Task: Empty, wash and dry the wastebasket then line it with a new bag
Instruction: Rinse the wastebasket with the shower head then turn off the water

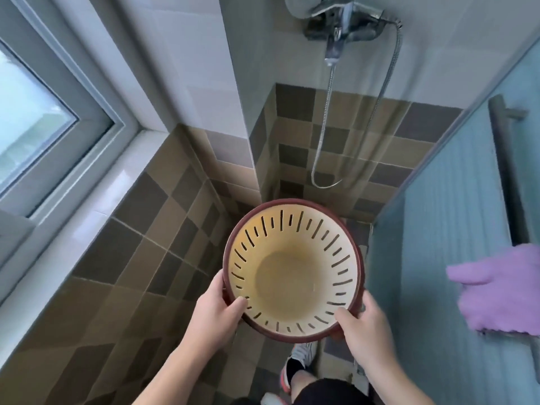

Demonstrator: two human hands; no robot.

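The wastebasket (292, 270) is round, cream inside with dark slots in its wall and a dark red rim; its open mouth faces me and nothing lies inside it. My left hand (217, 311) grips the rim at the lower left, thumb inside the wall. My right hand (362, 325) grips the rim at the lower right, thumb over the edge. I hold the basket above the tiled shower floor, below the wall tap (336, 27).
A chrome tap with a shower hose (323, 135) hangs on the white wall ahead. A window (43, 118) is at the left. A frosted glass door (444, 229) with a bar handle stands at the right, a purple cloth (502, 290) hanging on it. A shoe (301, 358) shows below.
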